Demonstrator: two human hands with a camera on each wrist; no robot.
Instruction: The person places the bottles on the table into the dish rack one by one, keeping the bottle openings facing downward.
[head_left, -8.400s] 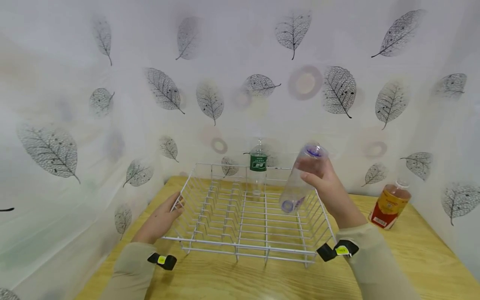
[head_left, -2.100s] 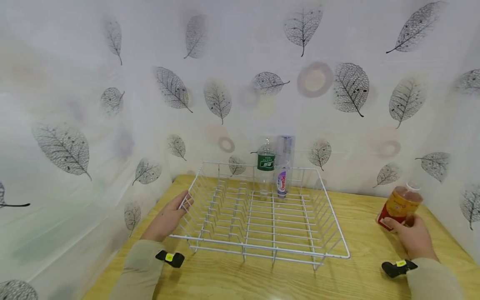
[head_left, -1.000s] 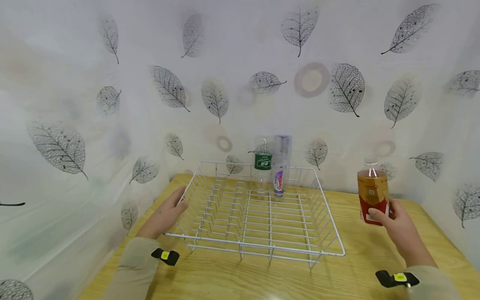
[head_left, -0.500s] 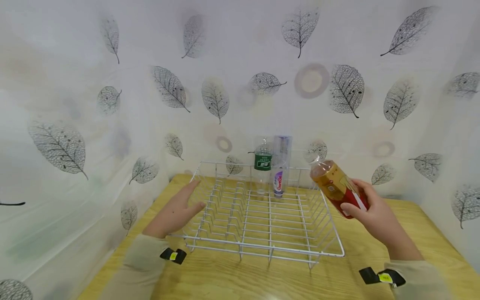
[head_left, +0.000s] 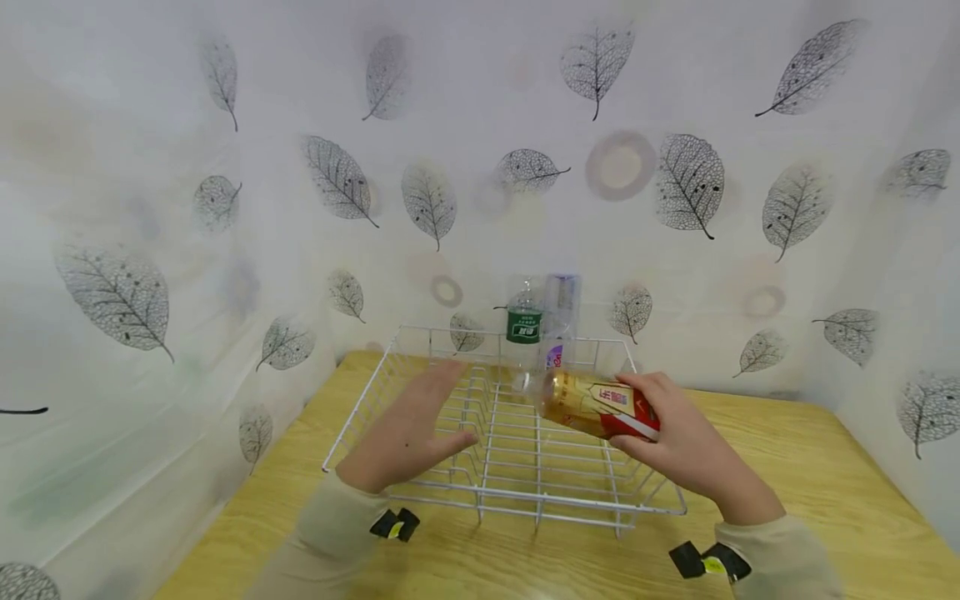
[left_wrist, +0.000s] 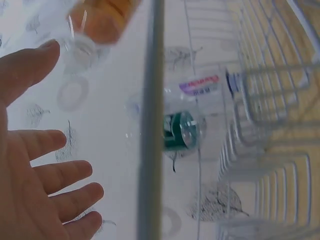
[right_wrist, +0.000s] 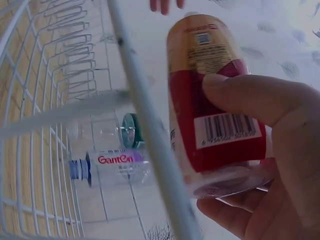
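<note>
My right hand (head_left: 686, 446) grips the base end of a plastic bottle (head_left: 592, 406) with a yellow and red label. The bottle lies tilted nearly level above the white wire rack (head_left: 577, 502), its neck end pointing left. My left hand (head_left: 408, 429) hovers over the rack's left part, fingers spread and holding nothing. In the left wrist view its fingers (left_wrist: 60, 175) are apart from the bottle's clear neck. Two clear bottles stand upside down at the rack's back: one with a green label (head_left: 523, 326), the other with a purple-and-red label (right_wrist: 119, 158).
The rack rests on a wooden table (head_left: 795, 467), with rows of wire prongs on its left side. A pale curtain (head_left: 480, 108) printed with leaves hangs behind and along the left and right of the table.
My right hand has picked the yellow-and-red bottle off the table at right, carried it left over the rack and tipped it. My left hand has let go of the rack and moved right.
</note>
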